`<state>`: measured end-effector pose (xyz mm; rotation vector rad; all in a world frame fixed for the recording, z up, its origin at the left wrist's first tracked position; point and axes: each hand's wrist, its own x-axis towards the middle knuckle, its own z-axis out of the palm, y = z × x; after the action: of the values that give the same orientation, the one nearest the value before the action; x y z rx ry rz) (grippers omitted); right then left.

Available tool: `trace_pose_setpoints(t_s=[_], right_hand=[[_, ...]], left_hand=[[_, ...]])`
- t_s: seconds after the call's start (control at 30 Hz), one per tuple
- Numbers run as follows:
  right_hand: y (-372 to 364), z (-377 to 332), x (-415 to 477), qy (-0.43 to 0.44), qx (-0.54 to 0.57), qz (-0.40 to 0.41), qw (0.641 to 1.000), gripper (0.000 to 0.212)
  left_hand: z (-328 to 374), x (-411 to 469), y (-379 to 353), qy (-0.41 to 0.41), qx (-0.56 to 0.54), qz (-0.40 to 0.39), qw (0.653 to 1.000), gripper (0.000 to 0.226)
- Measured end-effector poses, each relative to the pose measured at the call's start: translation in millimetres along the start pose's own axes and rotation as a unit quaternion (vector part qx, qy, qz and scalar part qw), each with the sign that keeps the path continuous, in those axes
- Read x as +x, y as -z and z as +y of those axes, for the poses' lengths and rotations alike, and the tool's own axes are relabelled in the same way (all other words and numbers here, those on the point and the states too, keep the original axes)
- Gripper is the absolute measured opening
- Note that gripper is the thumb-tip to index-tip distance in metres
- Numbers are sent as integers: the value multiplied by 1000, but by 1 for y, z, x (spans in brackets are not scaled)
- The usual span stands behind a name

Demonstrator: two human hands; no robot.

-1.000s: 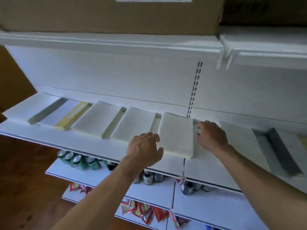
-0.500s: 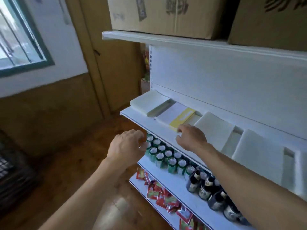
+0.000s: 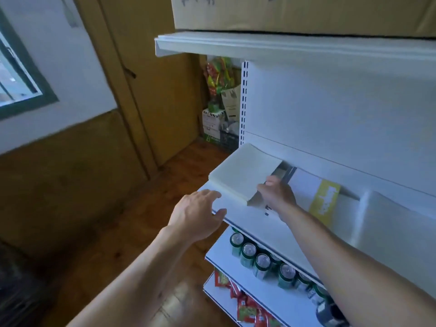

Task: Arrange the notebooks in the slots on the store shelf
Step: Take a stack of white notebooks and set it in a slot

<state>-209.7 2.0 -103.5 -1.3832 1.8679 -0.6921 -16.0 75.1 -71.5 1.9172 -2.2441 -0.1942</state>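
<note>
**Right hand at the end stack, left hand waiting at the shelf edge**

The store shelf (image 3: 259, 228) runs from the near left end away to the right, with a cardboard box (image 3: 283, 13) on the board above it. On the notebook level, the white notebook stack (image 3: 243, 173) fills the leftmost slot. It leans back against the rear panel, with its long axis running from the front lip up towards the back. Past a dark gap (image 3: 284, 171) to its right lies the yellow-banded notebook (image 3: 326, 201), and a second white stack (image 3: 389, 223) lies further right again.

The right hand (image 3: 279, 195) sits in that gap, touching the lower right corner of the end stack. Its thumb is against the stack's right edge and its other fingers curl down out of sight, so whether they grip the stack or only press on its side cannot be told. The left hand (image 3: 198, 215) is near the stack's front left corner. Its fingers (image 3: 207, 194) are spread and relaxed and hold nothing, and the thumb rests by the shelf lip.

The stack therefore lies between the two hands, to the left of the right fingers and just beyond the left ones. Any squaring-up would likely mean pushing it sideways, across its long axis, and the right hand is better placed for that. Green cans (image 3: 262, 264) line the board below.
</note>
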Motion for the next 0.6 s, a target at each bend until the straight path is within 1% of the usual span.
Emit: trace_pose_setpoints(t_s=[0.03,0.07,0.13,0.17,0.23,0.33,0.37,0.4,0.43,0.5,0.57,0.6], right_hand=[[-5,-2,4,-13,5,3,1000,25],[-9,-5,7,-28,20,8,999,22],[-17,-10,13,-59,62,34,996,8],[-20,-11,15,-75,87,47,992,7],[-28,-14,19,-111,137,64,982,14],[-43,-18,19,-164,220,80,958,31],[-48,-20,17,-176,241,91,950,27],[-52,-24,14,-180,251,106,945,19],[-56,-26,12,-184,255,122,941,17],[-63,-25,7,-185,253,167,935,31],[-71,-22,2,-182,245,203,930,35],[-74,-23,1,-179,246,212,929,32]], left_hand=[[-5,15,-3,-20,-1,-8,1000,50],[-8,29,-5,-46,0,-16,999,53],[-12,61,-11,-112,9,-41,993,59],[-15,78,-15,-142,16,-54,988,63],[-22,109,-24,-197,40,-79,976,73],[-37,134,-37,-248,75,-131,957,82],[-44,135,-41,-266,74,-147,950,83],[-50,134,-44,-285,64,-157,943,84],[-57,133,-46,-306,48,-167,936,83],[-69,132,-49,-337,14,-189,922,80],[-78,137,-47,-341,2,-170,924,78],[-81,142,-46,-332,12,-153,931,79]])
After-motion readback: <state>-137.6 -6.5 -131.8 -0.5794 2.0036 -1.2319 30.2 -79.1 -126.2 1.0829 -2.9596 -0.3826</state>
